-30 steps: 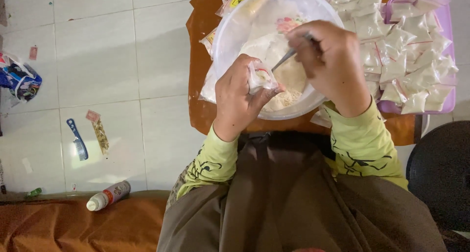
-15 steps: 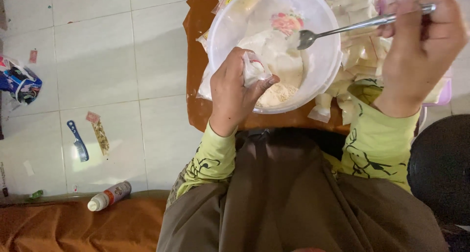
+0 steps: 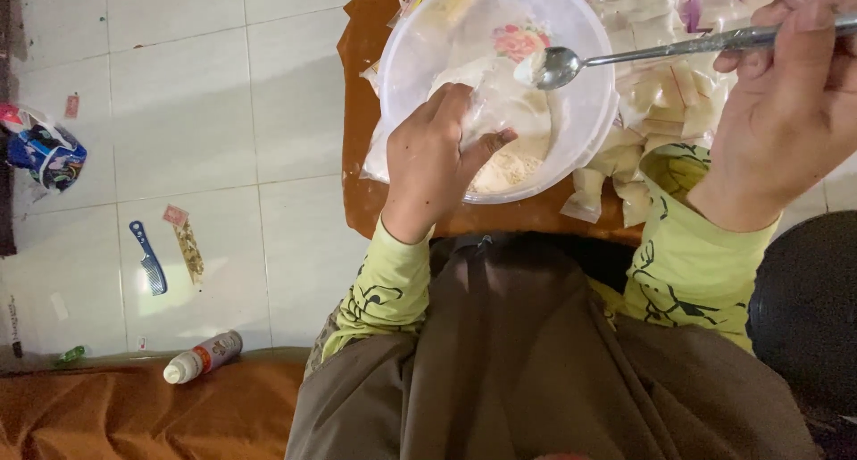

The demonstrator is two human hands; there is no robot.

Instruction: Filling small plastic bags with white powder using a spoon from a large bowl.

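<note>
My left hand (image 3: 435, 161) pinches a small clear plastic bag (image 3: 489, 113) over a large translucent bowl (image 3: 585, 116) that holds pale powder (image 3: 509, 168). Raised at the upper right, my right hand (image 3: 790, 112) grips a metal spoon (image 3: 625, 54) by its handle. The spoon's bowl carries a lump of white powder just above the bag's mouth. The big bowl rests on a low orange-brown table (image 3: 357, 85). Both arms wear yellow-green sleeves.
Several small filled plastic packets (image 3: 652, 94) lie heaped right of the bowl. On the white tiled floor to the left are a blue comb (image 3: 149, 258), a small wrapper (image 3: 187, 246), a white bottle (image 3: 203, 356) and a colourful bag (image 3: 45, 152). An orange cloth (image 3: 134, 406) lies at lower left.
My right hand lifted the spoon out of the bowl and swung right and up, then brought its loaded tip toward the bag. My left hand stayed over the bowl with the bag.
</note>
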